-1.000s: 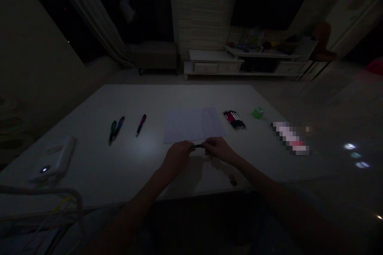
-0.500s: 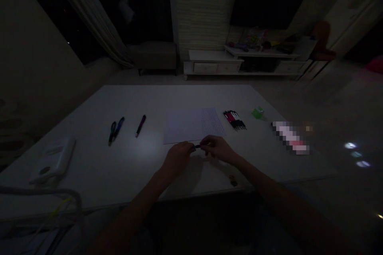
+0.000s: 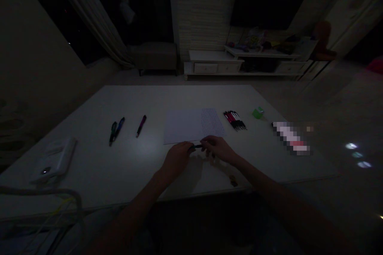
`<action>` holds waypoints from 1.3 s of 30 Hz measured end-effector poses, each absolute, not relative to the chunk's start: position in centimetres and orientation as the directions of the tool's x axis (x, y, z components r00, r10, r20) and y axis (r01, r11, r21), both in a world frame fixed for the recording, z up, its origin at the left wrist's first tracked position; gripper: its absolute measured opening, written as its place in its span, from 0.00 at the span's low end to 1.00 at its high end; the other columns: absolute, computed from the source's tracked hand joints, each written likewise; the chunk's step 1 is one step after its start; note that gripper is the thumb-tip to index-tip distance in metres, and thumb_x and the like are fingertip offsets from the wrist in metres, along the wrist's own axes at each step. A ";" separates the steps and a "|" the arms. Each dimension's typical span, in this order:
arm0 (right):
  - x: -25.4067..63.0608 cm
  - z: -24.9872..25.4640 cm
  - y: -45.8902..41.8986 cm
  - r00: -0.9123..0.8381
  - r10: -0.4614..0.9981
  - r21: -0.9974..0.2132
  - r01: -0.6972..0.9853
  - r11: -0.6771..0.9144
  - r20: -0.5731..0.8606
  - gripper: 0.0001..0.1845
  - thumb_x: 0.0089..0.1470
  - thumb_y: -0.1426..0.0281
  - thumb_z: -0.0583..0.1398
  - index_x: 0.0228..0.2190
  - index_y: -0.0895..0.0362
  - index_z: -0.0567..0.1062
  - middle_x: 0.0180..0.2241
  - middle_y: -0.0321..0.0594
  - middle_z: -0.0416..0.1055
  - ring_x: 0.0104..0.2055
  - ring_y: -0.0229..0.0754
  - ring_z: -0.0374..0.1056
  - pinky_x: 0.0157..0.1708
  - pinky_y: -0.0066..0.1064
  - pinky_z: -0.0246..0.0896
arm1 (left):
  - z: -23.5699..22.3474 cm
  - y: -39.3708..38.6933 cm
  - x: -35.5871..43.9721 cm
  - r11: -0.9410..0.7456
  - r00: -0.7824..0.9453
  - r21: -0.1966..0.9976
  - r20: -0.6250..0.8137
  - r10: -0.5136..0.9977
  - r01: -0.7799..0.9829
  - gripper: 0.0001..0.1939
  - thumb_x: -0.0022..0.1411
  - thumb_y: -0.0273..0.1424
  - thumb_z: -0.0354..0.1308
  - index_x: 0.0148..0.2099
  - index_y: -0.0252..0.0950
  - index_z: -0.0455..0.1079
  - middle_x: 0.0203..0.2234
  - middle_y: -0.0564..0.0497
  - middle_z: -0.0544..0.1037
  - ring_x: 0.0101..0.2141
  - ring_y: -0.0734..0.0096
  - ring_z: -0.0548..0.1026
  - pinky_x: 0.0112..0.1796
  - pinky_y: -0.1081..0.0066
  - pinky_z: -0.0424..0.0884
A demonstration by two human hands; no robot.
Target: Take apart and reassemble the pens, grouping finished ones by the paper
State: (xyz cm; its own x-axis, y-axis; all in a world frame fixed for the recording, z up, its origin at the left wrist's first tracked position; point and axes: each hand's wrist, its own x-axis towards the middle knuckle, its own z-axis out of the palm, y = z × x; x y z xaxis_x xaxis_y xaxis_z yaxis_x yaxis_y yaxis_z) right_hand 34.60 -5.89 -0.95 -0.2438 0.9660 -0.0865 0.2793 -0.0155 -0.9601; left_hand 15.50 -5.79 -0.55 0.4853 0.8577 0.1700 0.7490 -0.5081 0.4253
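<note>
Midtable, left hand (image 3: pixel 176 160), right hand (image 3: pixel 218 148), curled around pen (image 3: pixel 197 146) (dark, thin)

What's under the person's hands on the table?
Beneath the left hand and right hand, which grip a dark pen, the white table shows their shadows. The patch directly under the palms is hidden. A small brownish object lies nearer the edge.
</note>
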 end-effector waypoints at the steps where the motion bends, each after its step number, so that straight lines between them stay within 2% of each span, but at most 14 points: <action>1: 34.6 -1.0 -5.9 -0.233 0.968 -0.956 0.291 -0.026 -0.097 0.17 0.50 0.58 0.55 0.28 0.61 0.71 0.22 0.39 0.71 0.18 0.33 0.64 0.14 0.22 0.53 | -0.6 -5.8 15.5 -0.505 0.484 0.428 0.167 0.859 0.749 0.08 0.62 0.30 0.49 0.41 0.37 0.69 0.35 0.49 0.76 0.36 0.68 0.73 0.38 0.70 0.66; 3: 34.6 -1.0 -5.8 -0.209 0.975 -0.953 0.303 -0.006 -0.073 0.15 0.49 0.61 0.57 0.25 0.61 0.71 0.20 0.38 0.70 0.17 0.33 0.63 0.16 0.23 0.54 | -0.8 -5.8 15.5 -0.500 0.481 0.437 0.162 0.862 0.748 0.09 0.62 0.30 0.50 0.42 0.37 0.69 0.36 0.49 0.76 0.37 0.68 0.73 0.39 0.70 0.66; 6: 35.1 -1.0 -5.5 -0.174 0.984 -0.954 0.287 0.081 0.031 0.10 0.43 0.66 0.62 0.27 0.60 0.72 0.21 0.36 0.70 0.21 0.34 0.66 0.21 0.24 0.59 | -1.1 -5.7 15.4 -0.496 0.476 0.472 0.170 0.863 0.729 0.12 0.62 0.30 0.49 0.48 0.40 0.67 0.41 0.50 0.75 0.40 0.68 0.73 0.41 0.70 0.66; 11: 35.9 -0.7 -5.2 -0.168 0.984 -0.957 0.270 0.106 0.061 0.12 0.42 0.66 0.63 0.29 0.60 0.72 0.23 0.37 0.71 0.22 0.36 0.67 0.23 0.26 0.61 | -0.9 -5.7 15.4 -0.503 0.471 0.526 0.206 0.858 0.686 0.13 0.65 0.30 0.43 0.49 0.39 0.65 0.39 0.49 0.73 0.38 0.70 0.71 0.40 0.71 0.65; 16: 35.9 -0.3 -5.4 -0.192 0.980 -0.950 0.289 0.114 0.059 0.12 0.42 0.66 0.63 0.28 0.61 0.72 0.23 0.38 0.71 0.23 0.36 0.68 0.24 0.27 0.61 | -0.6 -5.6 15.4 -0.505 0.499 0.477 0.150 0.854 0.720 0.12 0.65 0.35 0.42 0.40 0.38 0.66 0.31 0.51 0.70 0.31 0.71 0.70 0.33 0.72 0.63; 19: 36.8 0.2 -5.1 -0.180 0.983 -0.929 0.360 0.090 0.026 0.12 0.43 0.64 0.62 0.28 0.61 0.73 0.22 0.38 0.72 0.23 0.36 0.67 0.23 0.26 0.60 | -0.9 -5.3 15.0 -0.478 0.472 0.472 0.139 0.870 0.741 0.13 0.66 0.33 0.40 0.38 0.38 0.65 0.30 0.51 0.69 0.31 0.72 0.69 0.33 0.73 0.62; 24: 39.7 0.0 -3.9 -0.111 0.988 -0.810 0.567 0.152 0.108 0.10 0.45 0.64 0.61 0.27 0.59 0.76 0.26 0.41 0.73 0.28 0.38 0.67 0.29 0.29 0.60 | -1.2 -5.0 13.6 -0.439 0.418 0.482 0.157 0.895 0.758 0.13 0.66 0.34 0.39 0.39 0.38 0.64 0.32 0.51 0.70 0.33 0.71 0.69 0.35 0.72 0.62; 30: 38.1 -3.8 -3.7 -0.099 0.968 -0.622 0.750 0.226 0.232 0.07 0.41 0.67 0.65 0.27 0.56 0.78 0.29 0.41 0.68 0.35 0.41 0.63 0.35 0.31 0.58 | -1.4 -5.3 13.2 -0.404 0.405 0.476 0.104 0.908 0.781 0.14 0.66 0.34 0.39 0.39 0.38 0.65 0.32 0.51 0.70 0.32 0.71 0.69 0.35 0.71 0.63; 33: 37.3 -4.6 -3.6 -0.140 0.958 -0.613 0.744 0.268 0.248 0.07 0.42 0.69 0.65 0.28 0.56 0.78 0.30 0.41 0.67 0.37 0.41 0.63 0.37 0.32 0.57 | -1.4 -5.6 13.4 -0.427 0.428 0.452 0.105 0.898 0.783 0.14 0.66 0.34 0.38 0.39 0.38 0.65 0.32 0.51 0.70 0.33 0.71 0.69 0.35 0.71 0.62; 39: 36.6 -2.8 -4.6 -0.185 0.932 -0.727 0.585 0.358 0.310 0.09 0.51 0.65 0.59 0.32 0.56 0.76 0.31 0.39 0.68 0.32 0.37 0.64 0.34 0.29 0.58 | -1.7 -5.7 14.2 -0.477 0.480 0.432 0.110 0.870 0.766 0.13 0.66 0.33 0.39 0.39 0.38 0.64 0.32 0.51 0.70 0.33 0.70 0.69 0.34 0.72 0.61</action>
